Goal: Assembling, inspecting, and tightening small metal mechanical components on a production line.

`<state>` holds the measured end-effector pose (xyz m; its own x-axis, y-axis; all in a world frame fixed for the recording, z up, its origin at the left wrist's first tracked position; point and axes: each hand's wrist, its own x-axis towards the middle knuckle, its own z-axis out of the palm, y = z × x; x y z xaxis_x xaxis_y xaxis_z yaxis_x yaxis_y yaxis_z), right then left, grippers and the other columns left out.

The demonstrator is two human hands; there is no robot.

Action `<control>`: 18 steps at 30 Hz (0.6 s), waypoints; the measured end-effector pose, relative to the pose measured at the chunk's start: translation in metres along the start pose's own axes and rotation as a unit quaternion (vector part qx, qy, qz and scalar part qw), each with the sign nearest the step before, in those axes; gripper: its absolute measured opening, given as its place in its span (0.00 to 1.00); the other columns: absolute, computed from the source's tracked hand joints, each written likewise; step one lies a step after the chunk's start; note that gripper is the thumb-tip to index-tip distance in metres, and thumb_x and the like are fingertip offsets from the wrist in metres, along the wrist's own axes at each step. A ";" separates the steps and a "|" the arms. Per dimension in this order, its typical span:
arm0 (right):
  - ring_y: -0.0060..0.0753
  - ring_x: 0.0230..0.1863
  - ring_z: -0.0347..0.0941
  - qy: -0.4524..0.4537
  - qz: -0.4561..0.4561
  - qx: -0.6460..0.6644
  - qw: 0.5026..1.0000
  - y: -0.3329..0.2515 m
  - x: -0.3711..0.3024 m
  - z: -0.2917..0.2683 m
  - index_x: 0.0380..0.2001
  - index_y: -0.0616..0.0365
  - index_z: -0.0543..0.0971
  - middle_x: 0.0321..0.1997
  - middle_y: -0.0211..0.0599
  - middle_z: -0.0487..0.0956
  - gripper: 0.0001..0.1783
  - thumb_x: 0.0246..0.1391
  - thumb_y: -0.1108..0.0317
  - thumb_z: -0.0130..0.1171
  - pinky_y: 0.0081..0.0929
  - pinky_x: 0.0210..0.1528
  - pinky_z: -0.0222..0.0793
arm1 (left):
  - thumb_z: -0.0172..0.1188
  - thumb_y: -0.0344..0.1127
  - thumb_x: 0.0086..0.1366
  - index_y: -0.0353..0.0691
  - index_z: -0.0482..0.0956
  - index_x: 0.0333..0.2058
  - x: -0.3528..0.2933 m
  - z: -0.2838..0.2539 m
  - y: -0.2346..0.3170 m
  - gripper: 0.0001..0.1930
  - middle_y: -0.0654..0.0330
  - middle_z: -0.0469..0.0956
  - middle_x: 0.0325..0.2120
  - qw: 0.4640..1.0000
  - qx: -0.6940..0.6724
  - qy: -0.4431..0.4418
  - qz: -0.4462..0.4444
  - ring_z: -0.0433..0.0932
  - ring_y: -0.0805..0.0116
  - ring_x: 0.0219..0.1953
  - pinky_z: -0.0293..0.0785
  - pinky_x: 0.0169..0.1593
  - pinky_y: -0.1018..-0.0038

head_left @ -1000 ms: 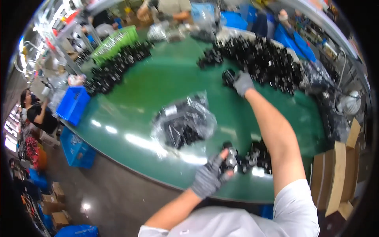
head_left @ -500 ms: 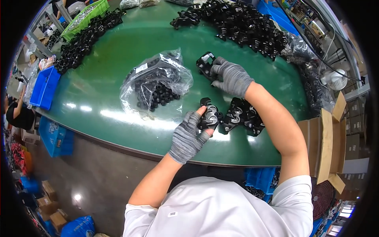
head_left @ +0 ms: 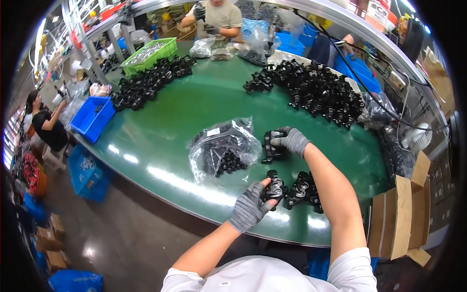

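My left hand [head_left: 249, 208], in a grey knit glove with bare fingertips, has thumb and fingers around a black and silver mechanical part [head_left: 275, 188] at the near side of the green table [head_left: 146, 131]. Farther off, my right hand [head_left: 295, 141], gloved alike, grips a black mechanical part [head_left: 271, 146]. Its fingers cover that part's right side. Just right of the left hand's part lie more such black and silver parts [head_left: 300, 189], partly hidden by my right forearm. A clear plastic bag [head_left: 203, 158] to the left holds small round black pieces [head_left: 230, 162].
A large heap of black parts [head_left: 316, 90] covers the far right. Another black heap [head_left: 148, 85] lies far left, beside a green crate [head_left: 151, 54] and a blue bin [head_left: 92, 118]. An open cardboard box [head_left: 401, 219] stands at the right edge. A co-worker [head_left: 219, 22] is across the table.
The view has tilted up, bringing in the far side and a co-worker. My right hand's part has turned and come nearer the left hand's part. My left hand keeps its hold.
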<state>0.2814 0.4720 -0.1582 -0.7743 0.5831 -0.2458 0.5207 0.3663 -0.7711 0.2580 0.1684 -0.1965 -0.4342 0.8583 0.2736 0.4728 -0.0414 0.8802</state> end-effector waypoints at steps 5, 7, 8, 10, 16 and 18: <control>0.39 0.46 0.82 0.070 0.000 0.014 0.997 -0.018 0.013 0.016 0.54 0.64 0.81 0.47 0.47 0.86 0.34 0.46 0.56 0.76 0.33 0.52 0.77 | 0.70 0.44 0.63 0.41 0.70 0.65 0.011 0.001 -0.014 0.34 0.48 0.78 0.47 0.997 0.027 0.060 0.031 0.79 0.52 0.45 0.77 0.49 0.62; 0.34 0.42 0.82 0.085 0.028 -0.012 0.996 -0.025 0.017 0.022 0.55 0.64 0.80 0.43 0.44 0.86 0.30 0.49 0.63 0.75 0.31 0.46 0.80 | 0.70 0.44 0.63 0.41 0.70 0.64 0.012 0.001 -0.016 0.34 0.48 0.78 0.47 0.995 0.038 0.079 0.036 0.79 0.52 0.45 0.77 0.49 0.62; 0.34 0.42 0.82 0.082 0.029 -0.012 0.996 -0.028 0.017 0.024 0.55 0.64 0.80 0.43 0.44 0.86 0.30 0.49 0.63 0.75 0.31 0.46 0.80 | 0.70 0.43 0.63 0.41 0.71 0.64 0.013 -0.001 -0.017 0.33 0.48 0.77 0.48 0.993 0.054 0.091 0.047 0.79 0.51 0.46 0.77 0.50 0.61; 0.37 0.44 0.83 0.122 0.003 0.003 0.993 -0.035 0.020 0.025 0.51 0.65 0.82 0.44 0.46 0.86 0.30 0.47 0.59 0.76 0.33 0.51 0.78 | 0.70 0.43 0.63 0.41 0.71 0.63 0.015 -0.004 -0.018 0.33 0.48 0.76 0.49 0.988 0.084 0.114 0.068 0.78 0.49 0.48 0.76 0.51 0.59; 0.34 0.41 0.83 0.117 -0.068 0.053 0.989 -0.068 -0.011 0.028 0.51 0.64 0.83 0.43 0.44 0.87 0.26 0.49 0.64 0.75 0.30 0.45 0.80 | 0.70 0.46 0.62 0.43 0.75 0.60 -0.001 -0.069 0.003 0.29 0.49 0.77 0.52 0.936 0.220 0.230 0.152 0.76 0.47 0.51 0.72 0.55 0.56; 0.34 0.42 0.83 0.083 -0.031 -0.038 0.995 -0.081 -0.029 0.037 0.49 0.63 0.84 0.44 0.44 0.87 0.24 0.51 0.60 0.74 0.31 0.48 0.80 | 0.70 0.46 0.61 0.43 0.76 0.59 0.003 -0.101 0.000 0.29 0.50 0.77 0.51 0.905 0.255 0.296 0.170 0.76 0.46 0.52 0.70 0.57 0.54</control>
<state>0.2483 0.3991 -0.1105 -0.7390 0.6672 -0.0935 0.5041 0.4555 -0.7338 0.1793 0.1196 -0.1563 -0.4602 0.4103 0.7873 0.8829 0.1183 0.4544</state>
